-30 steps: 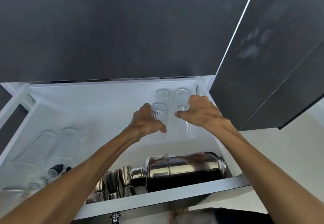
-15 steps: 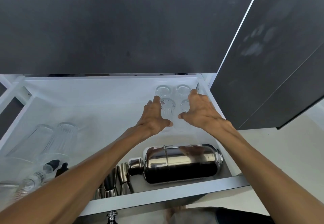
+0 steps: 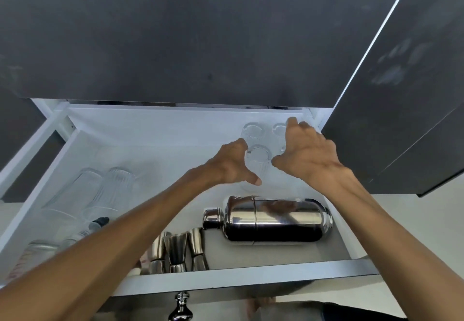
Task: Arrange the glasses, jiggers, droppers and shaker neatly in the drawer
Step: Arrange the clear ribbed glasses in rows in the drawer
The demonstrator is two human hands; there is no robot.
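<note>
In the back right corner of the open white drawer (image 3: 155, 140) stand two clear ribbed glasses (image 3: 253, 131), upright. My left hand (image 3: 229, 167) curls around a third upright glass (image 3: 259, 158) just in front of them. My right hand (image 3: 307, 152) wraps another glass beside it, which is almost wholly hidden by the fingers. A steel shaker (image 3: 273, 220) lies on its side near the front. Steel jiggers (image 3: 177, 250) stand to its left. Droppers (image 3: 96, 225) with black caps lie at the front left, partly hidden by my left forearm.
Two ribbed glasses (image 3: 100, 190) lie on their sides at the drawer's left, with another glass (image 3: 37, 248) at the front left corner. Dark cabinet fronts (image 3: 200, 31) close in above and on the right. A metal knob (image 3: 181, 308) hangs below the drawer's front edge.
Both hands have carried their glasses toward the back right corner and lowered them next to the two standing glasses. The view has shifted slightly.
</note>
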